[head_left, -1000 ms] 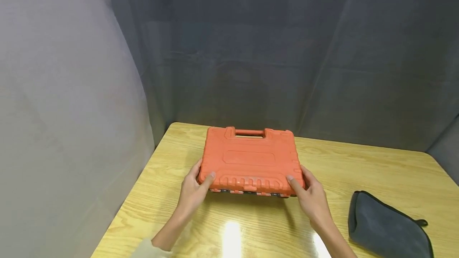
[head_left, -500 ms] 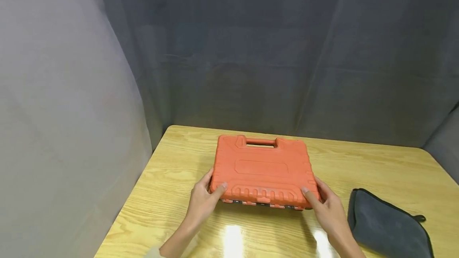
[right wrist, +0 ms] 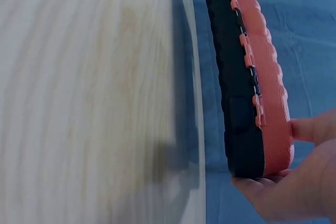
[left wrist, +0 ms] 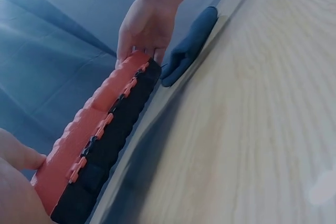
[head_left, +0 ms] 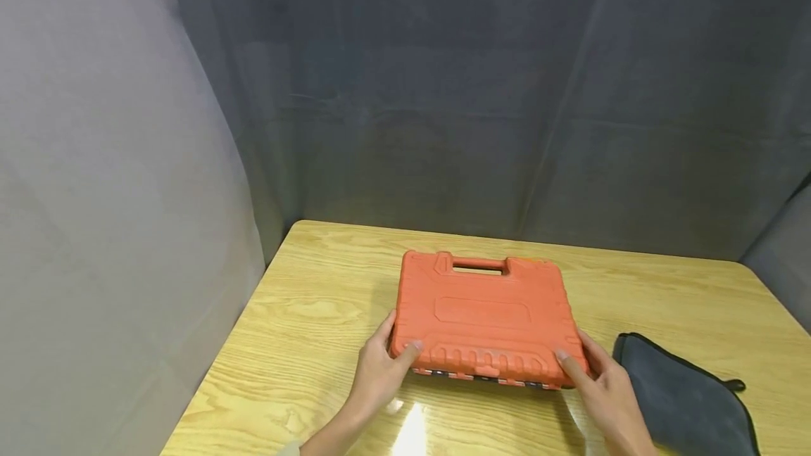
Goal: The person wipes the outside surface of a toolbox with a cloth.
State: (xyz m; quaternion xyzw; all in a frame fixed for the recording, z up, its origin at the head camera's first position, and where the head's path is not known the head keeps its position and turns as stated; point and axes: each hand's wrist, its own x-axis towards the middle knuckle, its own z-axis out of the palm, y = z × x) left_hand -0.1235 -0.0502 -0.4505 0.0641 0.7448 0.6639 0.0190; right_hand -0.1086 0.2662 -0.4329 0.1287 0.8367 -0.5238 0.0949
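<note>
An orange-red plastic tool case (head_left: 486,315), lid up and handle toward the back, is held level between both hands. Its black lower half and hinged seam show in the left wrist view, where the case (left wrist: 105,124) has a gap and a shadow between it and the wood. My left hand (head_left: 379,371) grips the near left corner, thumb on the lid. At the near right corner, my right hand (head_left: 605,382) does the same, fingers under the edge. From the right wrist, that hand (right wrist: 307,182) has its fingertips beneath the black base.
A dark grey zippered pouch (head_left: 690,396) with a small loop lies on the wooden table (head_left: 304,343), just right of my right hand. Dark curtain (head_left: 412,104) hangs behind the table, and pale grey cloth (head_left: 114,195) stands along the left side.
Both hands have carried the case to the right and nearer to me, closer to the pouch. The grip stays the same, and the pouch stays in place.
</note>
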